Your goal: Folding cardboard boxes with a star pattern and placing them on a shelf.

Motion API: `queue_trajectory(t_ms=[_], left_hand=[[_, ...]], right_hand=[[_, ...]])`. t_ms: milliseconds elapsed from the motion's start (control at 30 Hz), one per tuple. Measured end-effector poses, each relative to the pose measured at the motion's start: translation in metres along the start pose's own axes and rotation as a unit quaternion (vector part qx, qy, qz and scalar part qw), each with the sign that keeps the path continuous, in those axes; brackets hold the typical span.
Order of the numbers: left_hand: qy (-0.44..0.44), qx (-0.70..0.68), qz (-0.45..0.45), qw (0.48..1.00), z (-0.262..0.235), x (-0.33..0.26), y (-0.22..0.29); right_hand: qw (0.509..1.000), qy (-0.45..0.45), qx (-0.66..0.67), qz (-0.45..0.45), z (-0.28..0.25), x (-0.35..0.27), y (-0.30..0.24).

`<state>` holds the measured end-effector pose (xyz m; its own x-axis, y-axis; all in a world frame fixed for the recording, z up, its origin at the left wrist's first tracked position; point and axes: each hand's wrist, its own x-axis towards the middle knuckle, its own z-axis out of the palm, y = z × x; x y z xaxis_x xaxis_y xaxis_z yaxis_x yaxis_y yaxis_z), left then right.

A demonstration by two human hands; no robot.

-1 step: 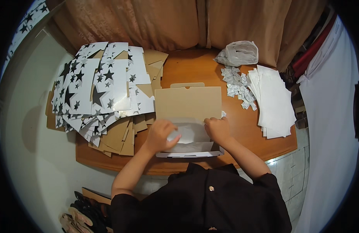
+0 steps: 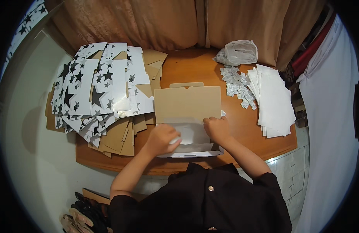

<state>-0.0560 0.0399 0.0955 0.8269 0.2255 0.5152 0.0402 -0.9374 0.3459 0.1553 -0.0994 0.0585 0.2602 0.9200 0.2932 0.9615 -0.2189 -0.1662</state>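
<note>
An open cardboard box (image 2: 187, 103) lies in front of me, its brown lid raised at the back and its white front edge toward me. White paper (image 2: 193, 134) lines the inside, with a strip of it standing along the front. Over the left side of the box is my left hand (image 2: 162, 139), fingers curled in toward the thumb; what they hold, if anything, is hard to make out. At the back right corner my right hand (image 2: 217, 129) is closed, pinching the paper's edge by the lid's fold.
Flat star-printed box blanks (image 2: 109, 85) are heaped on the wooden table's (image 2: 183, 66) left. At the right lie small white packets (image 2: 237, 85), a plastic bag (image 2: 241, 52) and stacked white paper sheets (image 2: 275, 103). Brown curtains (image 2: 164, 23) hang behind; shoes (image 2: 80, 217) are at lower left.
My left hand's fingers have curled in closer to the thumb, and the hand has dipped slightly. The front strip of paper has shifted a little. My right hand stays put.
</note>
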Motion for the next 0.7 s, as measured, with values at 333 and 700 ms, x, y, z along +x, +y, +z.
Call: queue_trajectory(t_ms=[333,700], left_hand=[[-0.307,-0.089,-0.153,0.935,0.07,-0.007,-0.02],[-0.03,0.115,0.048,0.992,0.055,-0.048,-0.025]], right_hand=[[0.996,0.048,-0.016,-0.072,-0.021,0.005,-0.013],[0.987,-0.054,-0.016,-0.15,0.015,-0.047,0.005]])
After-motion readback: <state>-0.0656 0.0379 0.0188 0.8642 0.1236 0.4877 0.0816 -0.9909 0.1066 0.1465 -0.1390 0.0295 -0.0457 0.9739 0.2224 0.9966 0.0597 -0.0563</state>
